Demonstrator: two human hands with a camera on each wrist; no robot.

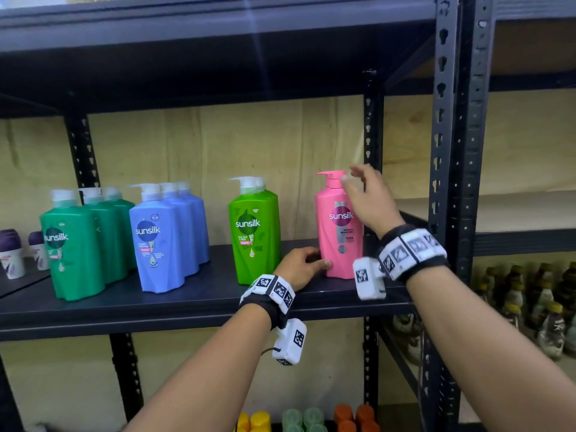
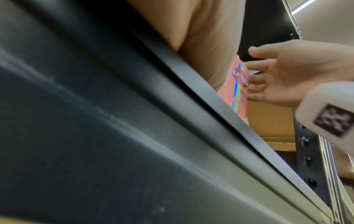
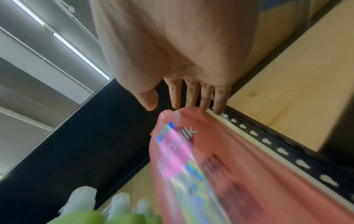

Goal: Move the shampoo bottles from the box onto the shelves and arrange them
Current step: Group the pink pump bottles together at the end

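A pink shampoo bottle (image 1: pixel 339 232) stands upright at the right end of the black shelf (image 1: pixel 187 304). My left hand (image 1: pixel 307 261) grips its lower left edge, thumb on the front and fingers curled round the side. Up by the pink pump, my right hand (image 1: pixel 361 188) is open with straight fingers. In the right wrist view those fingers (image 3: pixel 178 97) hover just past the bottle (image 3: pixel 210 166). The left wrist view shows the bottle (image 2: pixel 237 84) beside the open right hand (image 2: pixel 283 75). The box is out of sight.
Left of the pink bottle stand light green bottles (image 1: pixel 254 232), blue bottles (image 1: pixel 165 238) and dark green bottles (image 1: pixel 78 244), each in rows. A black upright post (image 1: pixel 371 151) rises just behind the pink bottle. Small purple-capped containers (image 1: pixel 12 257) sit at far left.
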